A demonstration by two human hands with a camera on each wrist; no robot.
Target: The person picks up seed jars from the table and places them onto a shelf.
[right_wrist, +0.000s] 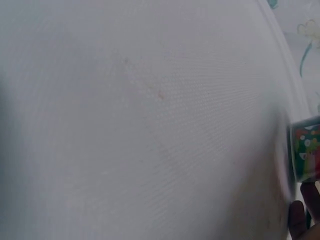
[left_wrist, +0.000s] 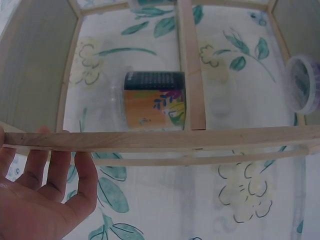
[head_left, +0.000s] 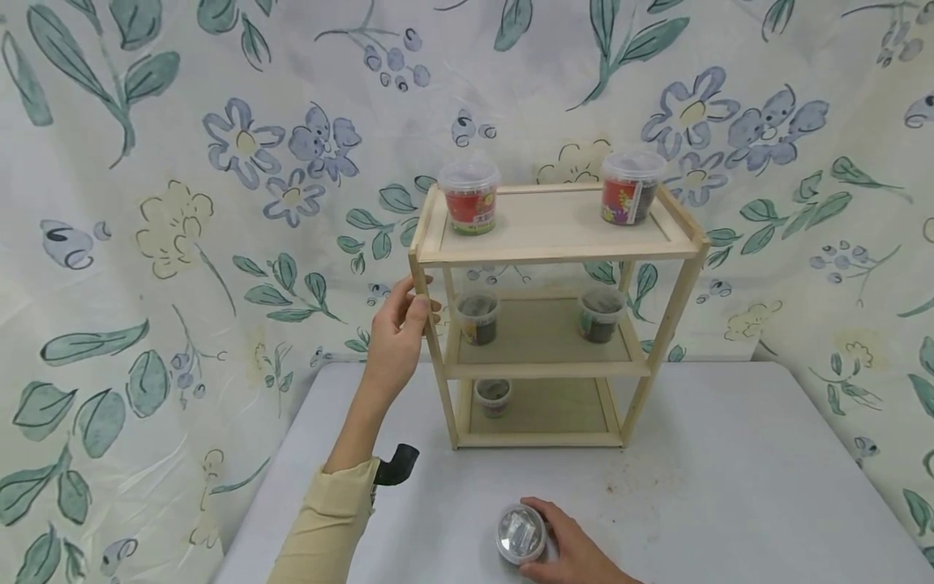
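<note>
My left hand (head_left: pixel 397 324) grips the left front post of a three-tier wooden shelf (head_left: pixel 562 371), below its top tier. Seen from the left wrist, the fingers (left_wrist: pixel 59 172) curl behind the pale wooden post (left_wrist: pixel 150 141). Down at the front of the table, my right hand (head_left: pixel 569 547) holds a small round tub (head_left: pixel 521 534) by its side, thumb and fingers around it. This tub has a clear lid with something silvery under it. The right wrist view catches its green and red printed label (right_wrist: pixel 308 150) at the edge, above the fingertips (right_wrist: pixel 297 215).
Two red-labelled tubs stand on the top tier, one left (head_left: pixel 470 203) and one right (head_left: pixel 629 195). The middle tier bears a left tub (head_left: pixel 477 320) and a right tub (head_left: pixel 601 316). One tub (head_left: pixel 493 397) sits bottom left. Specks dot the white table (head_left: pixel 730 487); floral cloth (head_left: pixel 292 122) hangs behind.
</note>
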